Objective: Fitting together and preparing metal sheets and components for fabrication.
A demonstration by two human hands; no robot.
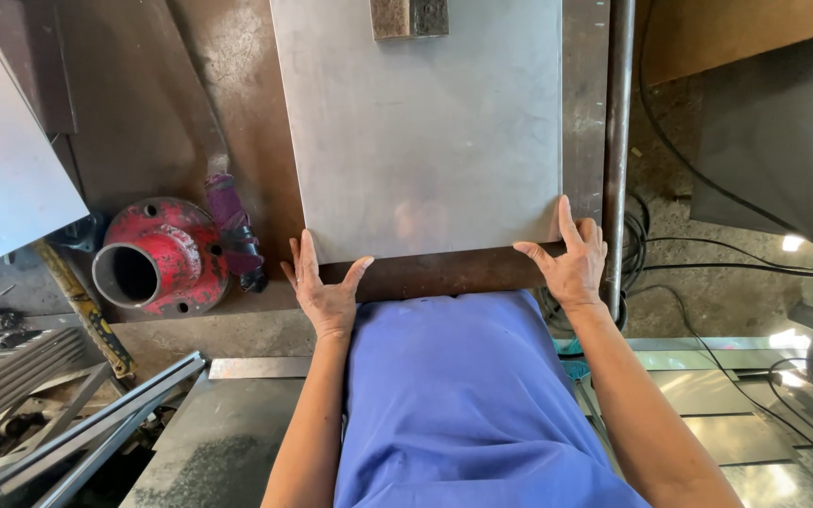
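Observation:
A flat grey metal sheet (425,132) lies on a rusty brown workbench (190,113). My left hand (324,287) rests at the sheet's near left corner, fingers spread and touching the edge. At the near right corner is my right hand (571,259), thumb and fingers spread against the sheet's edge. Neither hand wraps around anything. A small dark metal block (409,17) sits on the sheet's far end.
A red flanged pipe fitting (157,256) stands left of the sheet, with a purple-handled tool (234,226) beside it. A steel pipe (618,141) runs along the bench's right edge. Black cables (708,254) lie on the floor at right. Metal bars (58,404) are piled lower left.

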